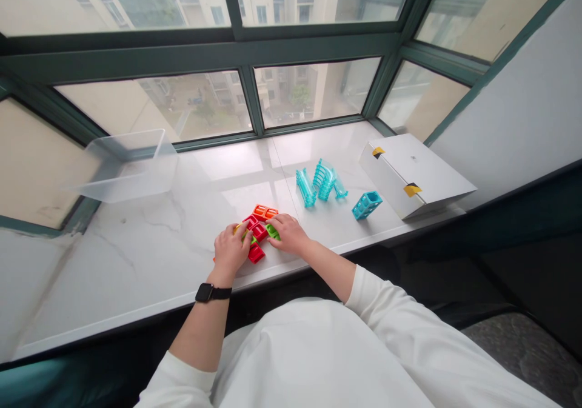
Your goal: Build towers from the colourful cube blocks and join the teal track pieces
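A small heap of plastic toy blocks lies near the front edge of the white marble sill. My left hand (230, 249) is over its left side, fingers curled around a yellow block (237, 228) that is mostly covered. My right hand (288, 233) comes in from the right, its thumb and fingers closed about a green block (273, 231). Between my hands are red blocks (256, 228), with another red block (256, 253) nearer me. An orange block (265, 212) rests at the far side of the heap. Part of another green piece shows beside my left thumb.
Clear turquoise track-like pieces (324, 180) lie right of the heap, with a blue-green hollow block (366, 205) standing closer to a white box (427, 168). A transparent plastic bin (131, 180) stands at the left. Framed windows (254, 50) border the sill (159, 256).
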Available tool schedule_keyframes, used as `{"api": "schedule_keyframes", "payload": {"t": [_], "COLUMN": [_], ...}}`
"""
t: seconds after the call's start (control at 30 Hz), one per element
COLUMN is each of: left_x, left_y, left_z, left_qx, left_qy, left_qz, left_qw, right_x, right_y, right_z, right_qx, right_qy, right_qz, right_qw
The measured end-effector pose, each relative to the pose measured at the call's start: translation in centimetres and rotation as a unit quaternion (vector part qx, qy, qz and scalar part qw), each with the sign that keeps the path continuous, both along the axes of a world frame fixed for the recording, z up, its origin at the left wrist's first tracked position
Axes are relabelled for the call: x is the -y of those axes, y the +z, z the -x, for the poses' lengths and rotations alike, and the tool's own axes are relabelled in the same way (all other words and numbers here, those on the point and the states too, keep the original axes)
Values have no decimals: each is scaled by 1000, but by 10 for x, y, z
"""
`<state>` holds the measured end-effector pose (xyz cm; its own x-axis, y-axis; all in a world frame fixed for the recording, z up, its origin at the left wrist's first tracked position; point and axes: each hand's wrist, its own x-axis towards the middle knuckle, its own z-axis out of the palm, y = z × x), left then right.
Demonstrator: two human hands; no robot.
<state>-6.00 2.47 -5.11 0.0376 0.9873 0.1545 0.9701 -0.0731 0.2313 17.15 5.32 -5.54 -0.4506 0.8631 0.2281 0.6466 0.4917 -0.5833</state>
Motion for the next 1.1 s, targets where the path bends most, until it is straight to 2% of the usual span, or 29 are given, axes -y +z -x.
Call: {"api": "schedule_keyframes", "payload": {"t": [0.13,0.23,0.27,0.33,0.43,0.47,0.5,0.57,0.63,0.7,0.77,0.83,0.9,0.97,1.0,1.07,1.1], "left_x": [-3,-6,-7,-10,-16,-19,-22,-28,-33,-35,-30,-18,0,18,26,35,36], "left_y": [-2,-2,-2,-2,-5,-7,-8,-11,-11,-7,1,12,24,34,38,44,45], "left_z": [2,4,4,3,-2,-5,-7,-11,-10,-4,4,8,2,-13,-22,-39,-45], "left_qx": [-6,-4,-3,0,11,19,31,71,133,194,226,236,257,308,337,379,387], "left_qy": [-1,-3,-2,6,27,34,41,55,57,51,49,48,17,-48,-91,-150,-154], "left_qz": [-1,-5,-7,-9,-12,-16,-22,-42,-68,-92,-109,-121,-125,-99,-62,12,33], "left_qw": [1000,1000,1000,1000,999,999,998,995,987,975,967,963,958,945,935,913,909], "right_x": [5,10,13,17,18,18,17,16,18,22,28,37,46,52,52,49,45], "right_y": [2,20,28,45,55,53,49,37,27,25,30,40,49,54,55,54,53], "right_z": [-5,-31,-47,-91,-170,-193,-212,-236,-243,-241,-233,-219,-195,-157,-135,-89,-68], "right_qx": [-44,-88,-101,-118,-101,-89,-79,-62,-53,-59,-87,-145,-233,-326,-365,-423,-439], "right_qy": [31,-5,-34,-148,-371,-423,-454,-467,-448,-435,-429,-413,-368,-272,-211,-102,-56], "right_qz": [-28,-97,-131,-216,-303,-300,-279,-192,-107,-68,-66,-63,-32,46,89,161,190], "right_qw": [998,991,986,958,872,850,842,861,886,896,897,897,899,904,902,886,876]}}
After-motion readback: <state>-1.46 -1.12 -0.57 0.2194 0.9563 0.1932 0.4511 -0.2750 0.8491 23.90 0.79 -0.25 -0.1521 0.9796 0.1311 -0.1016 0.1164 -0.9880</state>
